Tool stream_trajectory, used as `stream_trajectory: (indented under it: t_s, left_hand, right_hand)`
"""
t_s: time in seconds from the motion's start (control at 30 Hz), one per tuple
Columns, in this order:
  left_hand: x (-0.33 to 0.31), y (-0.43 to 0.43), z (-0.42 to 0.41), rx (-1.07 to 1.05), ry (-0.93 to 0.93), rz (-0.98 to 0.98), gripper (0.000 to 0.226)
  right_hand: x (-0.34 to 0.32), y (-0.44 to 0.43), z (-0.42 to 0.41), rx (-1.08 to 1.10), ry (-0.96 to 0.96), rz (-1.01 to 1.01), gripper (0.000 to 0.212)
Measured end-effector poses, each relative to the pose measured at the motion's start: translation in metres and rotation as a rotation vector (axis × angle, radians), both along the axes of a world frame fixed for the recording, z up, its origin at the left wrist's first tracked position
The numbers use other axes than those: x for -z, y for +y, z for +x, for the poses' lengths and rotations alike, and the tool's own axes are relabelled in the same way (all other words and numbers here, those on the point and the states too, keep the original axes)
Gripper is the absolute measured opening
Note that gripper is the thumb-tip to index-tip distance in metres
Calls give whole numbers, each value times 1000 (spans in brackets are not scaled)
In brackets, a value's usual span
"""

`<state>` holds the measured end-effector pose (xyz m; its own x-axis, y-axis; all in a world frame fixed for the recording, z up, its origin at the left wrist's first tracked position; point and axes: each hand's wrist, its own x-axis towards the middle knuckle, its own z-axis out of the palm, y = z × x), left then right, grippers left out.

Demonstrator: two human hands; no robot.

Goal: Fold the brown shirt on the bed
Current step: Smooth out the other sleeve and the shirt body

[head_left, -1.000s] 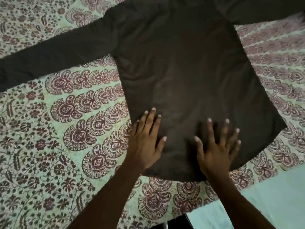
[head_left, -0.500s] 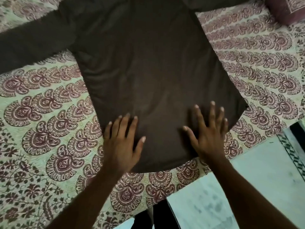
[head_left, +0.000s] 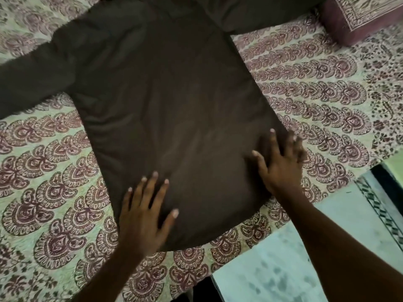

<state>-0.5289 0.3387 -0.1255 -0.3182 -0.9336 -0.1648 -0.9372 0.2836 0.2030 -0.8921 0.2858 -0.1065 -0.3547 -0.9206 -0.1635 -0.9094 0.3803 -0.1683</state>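
Both hands, left hand (head_left: 142, 216) and right hand (head_left: 280, 164), press flat on the brown shirt (head_left: 174, 101).

Maroon cushion (head_left: 359, 16) top right; pale floor (head_left: 283, 269) lower right; checkered strip (head_left: 377, 205) at right edge.

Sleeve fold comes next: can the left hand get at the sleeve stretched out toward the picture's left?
Probably yes. The left hand lies flat on the brown shirt near its hem, and only bedspread lies between it and that sleeve; nothing covers it.
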Motion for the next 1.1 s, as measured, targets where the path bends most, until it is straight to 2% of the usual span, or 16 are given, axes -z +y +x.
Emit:
stream_trajectory:
  t_s: [0.07,0.17,0.27,0.37,0.47,0.6,0.7,0.8,0.87,0.93,1.0,1.07,1.1]
  left_hand:
    - [3,-47,-1,-118,1,-64,73]
    - [14,-84,13,-309,-15,-49,76]
    - [22,-49,21,-376,-58,-31,80]
    - [16,16,17,-369,-3,22,79]
    - [6,51,26,-382,106,29,63]
    - [-3,-11,60,-510,212,-115,50]
    - [-1,-101,85,-415,145,-194,58]
    - [8,-170,104,-191,2,-151,66]
    - [18,-184,116,-76,-70,-115,67]
    - [27,-174,125,-43,-99,-99,69]
    - [29,-146,128,-67,-91,-87,74]
    - [25,-111,126,-63,-85,-57,81]
    - [22,-92,124,-48,-77,-37,84]
  right_hand:
    - [5,-33,34,-250,2,-57,78]
    - [14,-85,100,-541,-55,-108,74]
    - [13,-129,172,-733,-112,-127,71]
    - [13,-154,225,-800,-143,-62,69]
    - [29,-136,248,-888,-112,33,70]
    - [40,-58,243,-1042,-19,16,76]
    - [35,8,230,-1227,-38,59,75]
    - [31,49,218,-1365,-62,98,68]
    - [27,47,216,-1479,-103,68,63]
    - [22,26,222,-1434,-118,-3,59]
    - [23,-3,233,-1201,-56,-65,63]
    - [28,-26,243,-995,27,-4,70]
    - [31,-29,246,-963,59,34,75]
